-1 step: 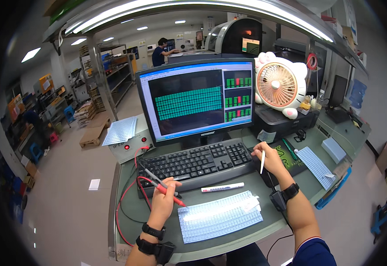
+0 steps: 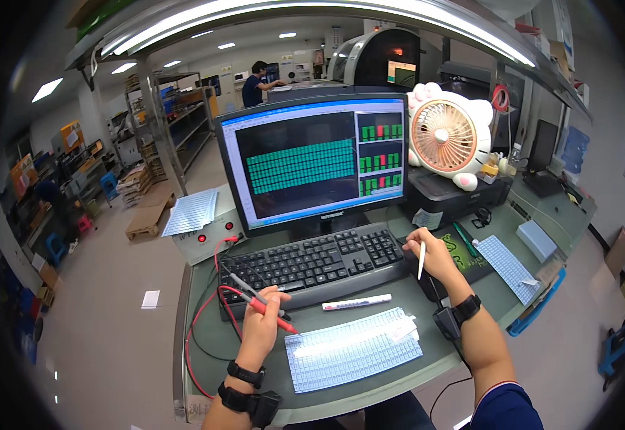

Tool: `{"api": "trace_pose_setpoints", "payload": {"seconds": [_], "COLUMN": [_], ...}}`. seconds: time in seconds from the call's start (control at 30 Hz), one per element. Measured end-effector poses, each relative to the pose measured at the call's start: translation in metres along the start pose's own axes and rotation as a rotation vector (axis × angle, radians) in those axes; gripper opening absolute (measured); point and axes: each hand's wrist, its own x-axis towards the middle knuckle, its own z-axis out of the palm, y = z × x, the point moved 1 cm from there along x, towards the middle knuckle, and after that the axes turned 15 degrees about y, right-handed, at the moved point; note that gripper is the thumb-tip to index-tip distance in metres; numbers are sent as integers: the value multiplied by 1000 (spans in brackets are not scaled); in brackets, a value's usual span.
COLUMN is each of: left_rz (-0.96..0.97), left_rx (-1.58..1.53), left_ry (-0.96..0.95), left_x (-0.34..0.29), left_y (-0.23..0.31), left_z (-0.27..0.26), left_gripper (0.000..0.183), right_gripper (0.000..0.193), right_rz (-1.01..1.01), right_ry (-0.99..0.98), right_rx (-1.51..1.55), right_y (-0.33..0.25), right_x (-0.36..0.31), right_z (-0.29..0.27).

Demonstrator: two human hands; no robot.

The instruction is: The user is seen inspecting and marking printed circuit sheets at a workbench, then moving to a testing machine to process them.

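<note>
My left hand [image 2: 261,326] is closed around a red test probe [image 2: 275,318] and a grey test probe [image 2: 246,285]. The red probe's tip points at the upper left corner of a pale blue gridded board panel [image 2: 355,355] lying on the bench; whether it touches is too small to tell. My right hand [image 2: 434,256], beside the keyboard's right end and over a dark mat [image 2: 470,269], pinches a slim white pen-like stick [image 2: 421,260]. Between panel and keyboard lies a white marker [image 2: 357,302].
A black keyboard [image 2: 327,264] stands before a monitor [image 2: 302,231]. Red and black leads run to a box [image 2: 211,240] topped with gridded sheets. A white fan [image 2: 441,136] sits on a black printer [image 2: 463,195]. Another gridded panel [image 2: 509,266] and a blue block [image 2: 537,240] lie right.
The whole view has shifted very slightly. My hands and the things they hold look the same.
</note>
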Motion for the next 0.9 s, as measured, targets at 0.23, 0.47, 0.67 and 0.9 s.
{"api": "trace_pose_setpoints", "payload": {"seconds": [0.23,0.47,0.67,0.9], "left_rz": [38,155,161,211], "left_rx": [-120,-76,-85,-63], "left_ry": [49,97,96,83], "left_x": [1,8,5,2], "left_y": [1,17,16,16], "left_z": [1,1,0,0], "left_gripper": [37,41,40,40], "right_gripper": [23,54,85,89], "right_rz": [-27,-224,-403,-594], "right_ry": [-156,-576,-838,-833], "right_rx": [50,-24,-79,-156], "right_y": [-26,-67,-77,-81], "right_x": [-14,-37,-69,-93], "right_z": [-13,-30,-21,-7]}}
